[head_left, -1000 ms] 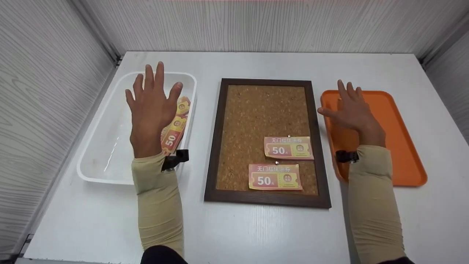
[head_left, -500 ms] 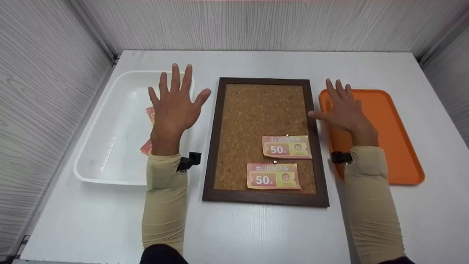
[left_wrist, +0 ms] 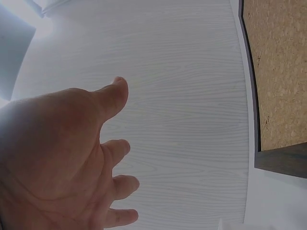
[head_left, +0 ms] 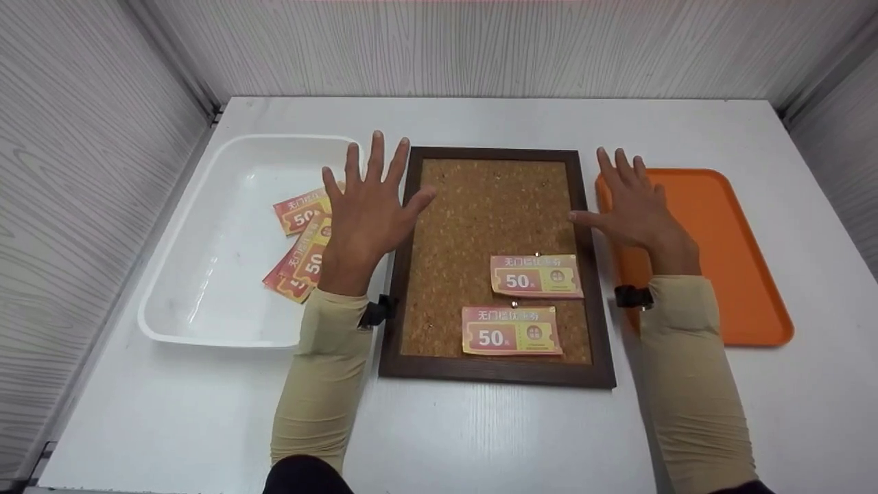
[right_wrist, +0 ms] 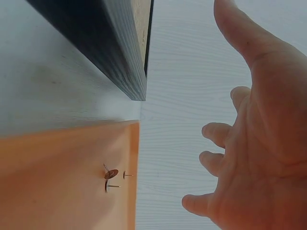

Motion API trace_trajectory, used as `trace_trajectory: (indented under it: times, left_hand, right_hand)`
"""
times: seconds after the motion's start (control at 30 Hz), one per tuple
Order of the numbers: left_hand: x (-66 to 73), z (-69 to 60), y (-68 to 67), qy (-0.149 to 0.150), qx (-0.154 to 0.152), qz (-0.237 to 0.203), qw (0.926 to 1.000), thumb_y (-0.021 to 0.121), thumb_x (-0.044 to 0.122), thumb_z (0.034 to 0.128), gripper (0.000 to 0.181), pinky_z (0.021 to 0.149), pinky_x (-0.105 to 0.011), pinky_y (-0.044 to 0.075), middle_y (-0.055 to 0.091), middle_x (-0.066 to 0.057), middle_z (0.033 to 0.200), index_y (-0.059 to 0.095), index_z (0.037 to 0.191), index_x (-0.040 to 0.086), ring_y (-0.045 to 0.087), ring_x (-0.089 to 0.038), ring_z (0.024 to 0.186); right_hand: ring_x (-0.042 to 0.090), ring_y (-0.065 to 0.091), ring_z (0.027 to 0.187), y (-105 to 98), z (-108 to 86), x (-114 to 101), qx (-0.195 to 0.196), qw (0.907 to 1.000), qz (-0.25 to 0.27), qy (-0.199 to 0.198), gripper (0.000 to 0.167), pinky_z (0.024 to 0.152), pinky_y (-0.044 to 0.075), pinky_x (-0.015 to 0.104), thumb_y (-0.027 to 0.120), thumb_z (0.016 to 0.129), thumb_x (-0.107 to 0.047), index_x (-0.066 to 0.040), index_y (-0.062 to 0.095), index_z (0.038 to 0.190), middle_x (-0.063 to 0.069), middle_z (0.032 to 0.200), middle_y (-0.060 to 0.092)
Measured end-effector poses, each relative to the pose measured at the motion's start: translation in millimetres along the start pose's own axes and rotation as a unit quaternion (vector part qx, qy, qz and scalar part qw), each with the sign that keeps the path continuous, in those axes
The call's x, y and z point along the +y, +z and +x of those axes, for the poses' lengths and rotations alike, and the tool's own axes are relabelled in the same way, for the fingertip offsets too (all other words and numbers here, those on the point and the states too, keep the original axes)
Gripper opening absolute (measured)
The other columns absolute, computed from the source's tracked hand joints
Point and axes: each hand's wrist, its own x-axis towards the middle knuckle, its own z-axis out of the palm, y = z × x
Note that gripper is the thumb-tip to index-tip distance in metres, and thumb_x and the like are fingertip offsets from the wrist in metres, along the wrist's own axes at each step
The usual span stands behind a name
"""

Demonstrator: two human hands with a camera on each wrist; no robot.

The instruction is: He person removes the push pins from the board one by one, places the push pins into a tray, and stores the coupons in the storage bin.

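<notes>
My left hand [head_left: 367, 223] is held above the gap between the white bin [head_left: 154, 302] and the framed corkboard [head_left: 494, 206], fingers spread and holding nothing. Over the corkboard's right edge and the orange tray [head_left: 727, 261], my right hand [head_left: 638, 213] is likewise spread and bare. Two pink-and-yellow coupons marked 50, an upper coupon [head_left: 536, 281] and a lower coupon [head_left: 511, 333], hang on the cork, each with a tack at its top edge. Several loose coupons [head_left: 302, 206] overlap in the bin, partly hidden by my left hand. Thumbtacks [right_wrist: 111, 174] lie in the tray in the right wrist view.
All three items stand on a white table [head_left: 494, 439], bin at left, board in the middle, tray at right. Pale wood-grain panels, such as the back panel [head_left: 480, 48], enclose the table at the back and sides. The board's dark frame [head_left: 494, 370] forms a raised edge.
My left hand has moved right, from over the bin to the board's left edge, uncovering more loose coupons. The right hand has drifted slightly left. Both stay spread.
</notes>
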Motion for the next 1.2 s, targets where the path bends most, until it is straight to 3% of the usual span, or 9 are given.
trace_trajectory:
  times: [0.5, 0.77, 1.0, 1.2]
  left_hand:
    - [9.4, 1.0, 8.3, 0.018, -0.014, 0.006, 0.9997, 0.033, 0.066, 0.0953, 0.076, 0.113, -0.068, 0.002, 0.002, -0.008, 0.165, 0.009, 0.156, 0.028, 0.0, -0.035, 0.151]
    - [18.2, 3.3, 18.9, 0.044, -0.016, 0.019, 0.9987, 0.032, 0.064, 0.0965, 0.073, 0.114, -0.067, 0.006, 0.006, -0.009, 0.164, 0.012, 0.156, 0.026, 0.006, -0.035, 0.151]
    - [25.9, 5.3, 30.3, 0.048, -0.034, 0.028, 0.9979, 0.036, 0.065, 0.095, 0.077, 0.115, -0.065, 0.006, 0.005, -0.008, 0.165, 0.009, 0.156, 0.028, 0.007, -0.031, 0.151]
    - [32.7, 7.4, 38.7, 0.051, -0.042, 0.028, 0.9974, 0.038, 0.065, 0.0944, 0.078, 0.116, -0.064, 0.006, 0.004, -0.007, 0.165, 0.007, 0.156, 0.028, 0.007, -0.031, 0.151]
  right_hand:
    - [0.036, -0.015, 0.149, -1.5, -2.3, -4.2, -0.014, 0.9996, 0.006, -0.024, 0.103, 0.11, -0.001, 0.072, 0.056, 0.086, -0.065, -0.031, -0.014, 0.153, 0.008, 0.163, -0.014]
    - [0.038, -0.007, 0.15, -3.8, -5.9, -11.2, -0.034, 0.9985, 0.004, -0.042, 0.103, 0.113, 0.005, 0.068, 0.058, 0.086, -0.063, -0.029, -0.012, 0.154, 0.012, 0.163, -0.008]
    - [0.039, 0.0, 0.15, -4.5, -9.7, -19.6, -0.058, 0.9966, 0.004, -0.058, 0.101, 0.116, 0.008, 0.062, 0.061, 0.088, -0.057, -0.027, -0.009, 0.155, 0.014, 0.164, -0.003]
    - [0.038, 0.003, 0.15, -2.1, -11.7, -23.9, -0.055, 0.9964, -0.003, -0.064, 0.097, 0.116, 0.01, 0.063, 0.061, 0.089, -0.054, -0.026, -0.004, 0.156, 0.013, 0.164, 0.002]
